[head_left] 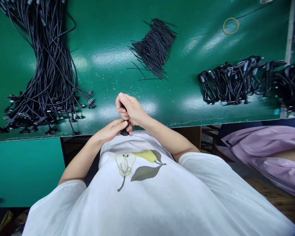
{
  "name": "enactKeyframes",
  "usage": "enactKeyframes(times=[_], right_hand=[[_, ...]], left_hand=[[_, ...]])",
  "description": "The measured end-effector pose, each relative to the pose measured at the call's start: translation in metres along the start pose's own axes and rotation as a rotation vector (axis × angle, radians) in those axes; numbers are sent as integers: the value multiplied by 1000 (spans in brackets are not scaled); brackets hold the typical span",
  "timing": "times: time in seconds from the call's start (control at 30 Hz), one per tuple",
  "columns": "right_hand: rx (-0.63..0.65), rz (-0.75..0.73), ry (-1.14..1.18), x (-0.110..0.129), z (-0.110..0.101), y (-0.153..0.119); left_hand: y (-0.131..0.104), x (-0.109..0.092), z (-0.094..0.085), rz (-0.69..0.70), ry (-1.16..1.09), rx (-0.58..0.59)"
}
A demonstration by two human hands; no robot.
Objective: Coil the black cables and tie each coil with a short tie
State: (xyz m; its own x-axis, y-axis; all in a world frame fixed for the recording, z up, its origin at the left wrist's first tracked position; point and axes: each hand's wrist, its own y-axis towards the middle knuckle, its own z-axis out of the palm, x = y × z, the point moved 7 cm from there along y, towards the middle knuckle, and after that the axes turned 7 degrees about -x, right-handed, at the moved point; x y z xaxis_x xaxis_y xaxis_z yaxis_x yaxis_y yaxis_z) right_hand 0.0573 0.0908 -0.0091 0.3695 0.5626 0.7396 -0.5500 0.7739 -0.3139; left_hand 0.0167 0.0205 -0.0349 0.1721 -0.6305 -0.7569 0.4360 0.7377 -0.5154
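Observation:
Close to the table's front edge, my left hand [114, 128] and my right hand [132, 109] meet around a small black cable bundle [124, 132]. The fingers of both hands are closed on it, and most of the bundle is hidden by them. Its lower end, a dark connector, pokes out below my fingers. Beyond my hands lies a loose pile of short black ties [155, 46]. On the left spreads a large heap of long black cables [48, 65] with connectors at their ends. Folded black cable bundles [232, 82] lie in a row on the right.
The green table [105, 29] has a yellow ring [231, 26] at its back right. More bundles [291, 85] sit at the right edge. A person in pink clothing [265, 147] is at the lower right, beside a cardboard box [272, 193]. Dark items lie low at the left.

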Motion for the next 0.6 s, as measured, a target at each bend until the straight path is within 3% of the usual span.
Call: enactKeyframes(times=[0.13, 0.23, 0.33, 0.5, 0.6], right_hand=[[12, -23, -19, 8, -2, -2], [29, -63, -45, 14, -3, -1], [-43, -84, -55, 18, -12, 3], [-183, 93, 34, 10, -27, 9], [-217, 100, 79, 13, -27, 8]], left_hand=[[-6, -2, 10, -111, -284, -30], [-3, -3, 16, -109, -429, -80], [0, -2, 17, -85, -472, -122], [5, 0, 18, -80, -492, -132], [8, 0, 21, -120, -567, -146]])
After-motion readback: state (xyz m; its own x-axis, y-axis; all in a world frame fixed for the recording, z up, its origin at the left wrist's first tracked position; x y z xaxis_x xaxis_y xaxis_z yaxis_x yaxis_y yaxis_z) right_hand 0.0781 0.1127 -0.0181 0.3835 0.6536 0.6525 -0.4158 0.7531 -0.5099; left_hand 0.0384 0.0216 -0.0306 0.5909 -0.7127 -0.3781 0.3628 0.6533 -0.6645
